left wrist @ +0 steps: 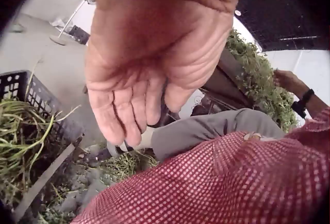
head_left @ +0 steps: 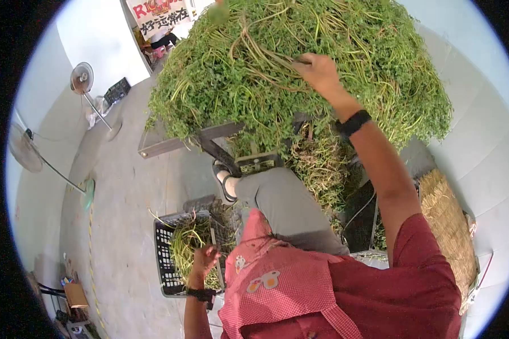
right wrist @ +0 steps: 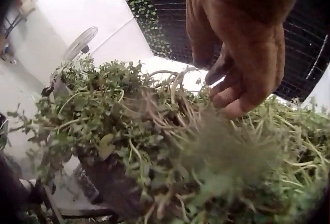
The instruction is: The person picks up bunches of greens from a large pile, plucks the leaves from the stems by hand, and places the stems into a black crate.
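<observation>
A big pile of leafy green plants (head_left: 220,73) lies heaped on a low table in front of me. My right hand (head_left: 316,70) reaches into its top, with the fingers curled round a few long stems (head_left: 283,58). In the right wrist view the right hand (right wrist: 216,79) sits just above the pile (right wrist: 129,121) with thumb and fingers bent toward each other. My left hand (head_left: 205,259) hangs low at my left, over a black plastic crate (head_left: 164,254) with green stems (head_left: 184,246) in it. The left wrist view shows the left hand (left wrist: 152,113) relaxed and holding nothing beside the crate (left wrist: 31,87).
I sit with one grey-trousered knee raised and a sandalled foot (head_left: 225,181) by the table frame (head_left: 169,144). More cut plants lie under the table. A straw bundle (head_left: 449,226) is at my right. Two standing fans (head_left: 82,79) (head_left: 25,147) are on the concrete floor to the left.
</observation>
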Available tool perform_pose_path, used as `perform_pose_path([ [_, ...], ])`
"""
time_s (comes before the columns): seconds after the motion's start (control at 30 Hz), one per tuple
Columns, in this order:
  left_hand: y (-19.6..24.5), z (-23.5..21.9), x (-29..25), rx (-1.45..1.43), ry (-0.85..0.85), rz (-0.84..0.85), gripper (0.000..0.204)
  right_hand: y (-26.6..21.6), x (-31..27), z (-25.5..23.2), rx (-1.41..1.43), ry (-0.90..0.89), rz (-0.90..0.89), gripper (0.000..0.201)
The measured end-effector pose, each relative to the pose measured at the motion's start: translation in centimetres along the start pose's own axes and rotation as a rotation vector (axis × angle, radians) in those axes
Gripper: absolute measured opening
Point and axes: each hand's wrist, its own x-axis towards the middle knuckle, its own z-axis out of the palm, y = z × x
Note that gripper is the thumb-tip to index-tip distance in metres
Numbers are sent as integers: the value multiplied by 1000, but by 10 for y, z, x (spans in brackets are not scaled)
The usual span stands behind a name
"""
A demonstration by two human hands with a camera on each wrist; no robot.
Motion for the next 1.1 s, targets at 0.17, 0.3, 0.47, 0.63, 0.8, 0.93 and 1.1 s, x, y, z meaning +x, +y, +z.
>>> perform_pose_path([
  [0.17, -49, -39, 19, -301, -205, -186, 24, 14, 38, 54, -163, 19, -94, 44],
  [0.3, -18, 17, -16, 281, 121, -21, 26, -3, 45, 72, -261, -88, -45, 65],
  [0.47, -46, 9, -10, 130, -65, 19, 25, 3, 40, 75, -182, -118, -5, 55],
  [0.63, -52, 11, -9, 512, 19, 125, 27, 0, 40, 41, 49, -202, 156, 45],
  [0.8, -45, 15, -5, 353, 6, 56, 29, 6, 48, 16, 529, -175, 144, 51],
  [0.93, -38, 24, -5, 651, -11, 206, 29, 8, 52, 4, 495, -163, 188, 69],
  [1.1, -27, 36, -16, 680, -12, 172, 32, 8, 52, 3, 252, -225, 168, 70],
])
